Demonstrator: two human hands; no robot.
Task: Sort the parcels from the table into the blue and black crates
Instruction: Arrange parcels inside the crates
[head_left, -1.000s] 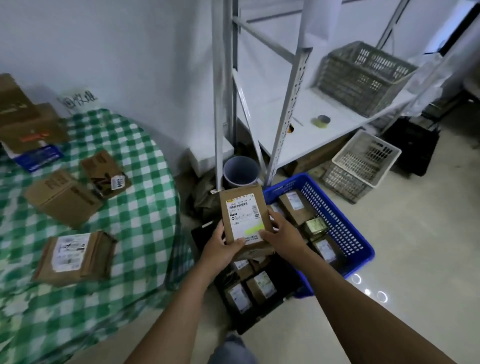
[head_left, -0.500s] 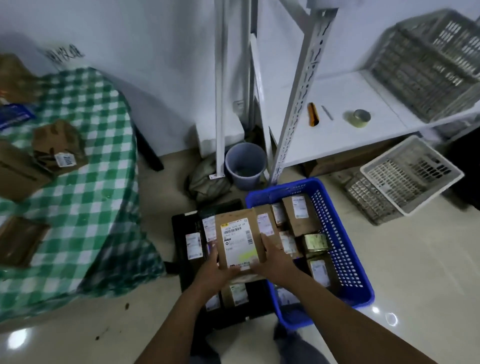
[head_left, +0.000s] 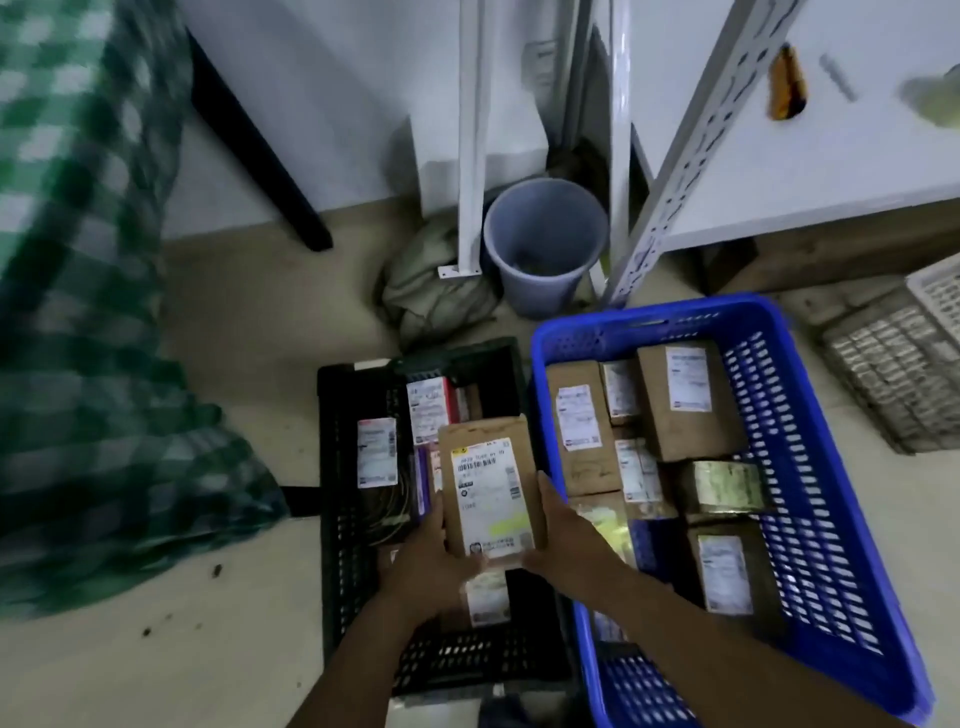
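Note:
Both hands hold one brown cardboard parcel (head_left: 488, 488) with a white label, over the black crate (head_left: 343, 519) near its right wall. My left hand (head_left: 426, 566) grips its lower left edge, fingers underneath. My right hand (head_left: 561, 535) grips its right edge. Several labelled parcels lie in the black crate below. To the right, the blue crate (head_left: 821, 519) stands against it and holds several brown parcels (head_left: 685, 405). The table with the green checked cloth (head_left: 88, 312) fills the left side, blurred.
A grey bucket (head_left: 545, 244) and a crumpled bag (head_left: 436, 291) sit behind the crates, between white shelf uprights (head_left: 470, 135). A black table leg (head_left: 260, 150) slants at the upper left. White mesh baskets (head_left: 898, 374) lie right of the blue crate under a shelf.
The view has tipped down toward the floor. Both hands have carried the parcel lower, from above the crates to just over the black crate.

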